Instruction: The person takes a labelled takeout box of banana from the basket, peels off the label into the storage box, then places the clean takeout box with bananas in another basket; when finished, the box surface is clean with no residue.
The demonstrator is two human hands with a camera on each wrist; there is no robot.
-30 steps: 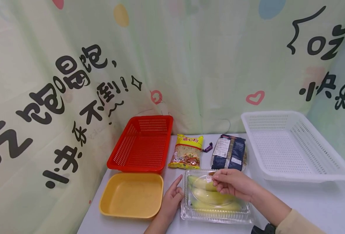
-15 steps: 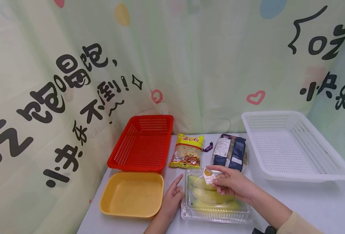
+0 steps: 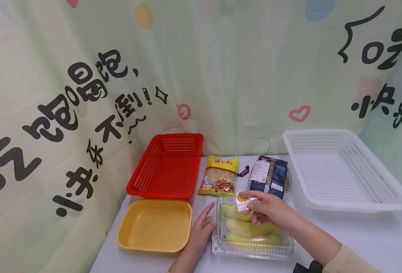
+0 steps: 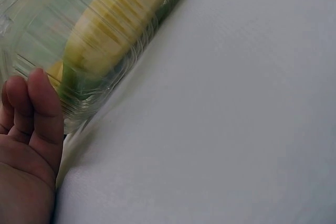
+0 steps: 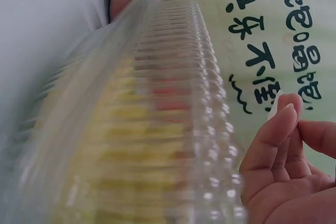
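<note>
A person's bare right hand point(image 3: 269, 209) pinches a small, flat, white label with a yellow banana picture point(image 3: 241, 205) between thumb and fingertips. Below is a wide, clear plastic box with a ridged lid point(image 3: 253, 254), with yellow-green bananas point(image 3: 247, 228) inside, resting on a white table point(image 3: 337, 239).

The relation that seems to matter most is label to lid. The label juts out to the left of the right fingertips, over the far left part of the lid, and appears raised above the plastic; the exact gap cannot be told (the right wrist view catches it nearly edge-on, as a pale sliver). The box's long axis runs left to right, and the bananas lie along it. The right forearm crosses over the box's right side, so the right hand is the nearer one to the lid's top.

The bare left hand point(image 3: 201, 233) is at the box's left wall, one finger extended away from the person, grasping nothing; whether its fingertips press the plastic is unclear. Left of it sits a shallow yellow plastic tray point(image 3: 156, 223).
</note>
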